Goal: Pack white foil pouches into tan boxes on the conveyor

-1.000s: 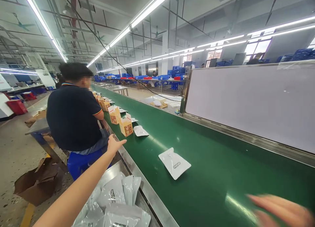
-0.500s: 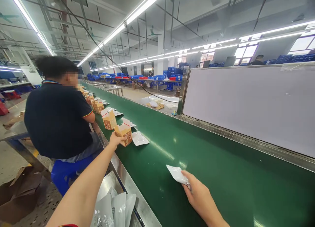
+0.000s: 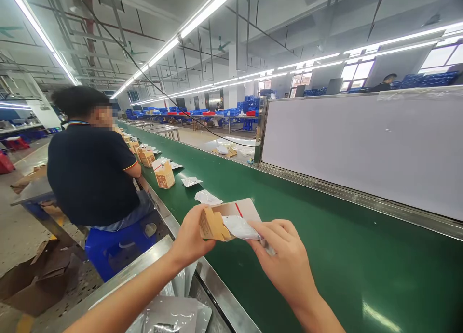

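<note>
Tilted on its side above the green belt, an open cardboard box is gripped by my left hand, its flaps facing right. A white sachet is pinched in my right hand, its front end at the mouth of the box. Whether the sachet's tip is inside is hard to make out. Just beyond the box lie a white sachet and a smaller white sachet on the belt. Another open box stands upright farther up the line.
The green conveyor belt runs away to the far left, carrying several more boxes and sachets. A metal tray below my left arm holds silver pouches. One co-worker sits at left on a blue stool. A white panel borders the far side.
My left hand has lifted the box off the belt, brought it right and tipped it. My right hand has carried its sachet left and up to the box opening.
</note>
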Motion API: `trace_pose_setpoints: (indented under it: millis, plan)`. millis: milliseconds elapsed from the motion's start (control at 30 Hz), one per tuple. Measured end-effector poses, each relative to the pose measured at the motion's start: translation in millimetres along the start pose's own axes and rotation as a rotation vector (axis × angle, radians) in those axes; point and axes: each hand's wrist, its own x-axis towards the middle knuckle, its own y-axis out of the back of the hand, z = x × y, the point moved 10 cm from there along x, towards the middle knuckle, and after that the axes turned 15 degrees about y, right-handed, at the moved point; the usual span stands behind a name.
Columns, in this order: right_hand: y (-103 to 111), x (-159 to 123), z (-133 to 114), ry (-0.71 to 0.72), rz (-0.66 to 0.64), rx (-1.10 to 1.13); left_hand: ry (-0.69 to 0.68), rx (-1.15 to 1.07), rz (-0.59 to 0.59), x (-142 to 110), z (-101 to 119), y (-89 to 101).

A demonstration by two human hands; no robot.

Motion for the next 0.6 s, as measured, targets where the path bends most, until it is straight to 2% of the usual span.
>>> trace_pose_setpoints:
  millis: [67, 133, 167, 233, 300, 333, 400, 500, 600]
  plan:
    - [-10, -7, -12, 0.087, -0.1, -0.175, -0.18, 0.095, 0.045, -18, 26, -7.3]
    - [-18, -16, -16, 0.102, -0.164, -0.198, -0.32, 0.145, 0.072, -34, 48, -18.0]
    - [-19, -20, -15, 0.066, -0.164, -0.152, -0.354, 0.147, 0.076, -39, 55, -23.3]
    - [-18, -29, -4, -0.098, -0.182, 0.054, -0.362, 0.116, 0.071, -46, 65, -32.3]
    - [-21, -40, 6, -0.308, -0.25, 0.344, -0.331, 0.068, 0.044, -49, 70, -41.0]
    - [-22, -44, 4, -0.369, -0.3, 0.498, -0.319, 0.049, 0.036, -51, 73, -45.3]
    - [-20, -46, -12, -0.353, -0.413, 0.739, -0.329, 0.028, 0.018, -56, 82, -55.8]
    - [-12, -53, -23, -0.287, -0.536, 0.78, -0.321, 0.021, -0.058, -64, 93, -80.1]
    - [-2, -81, 1, -0.399, -0.578, 0.661, -0.246, -0.005, -0.24, -74, 99, -107.6]
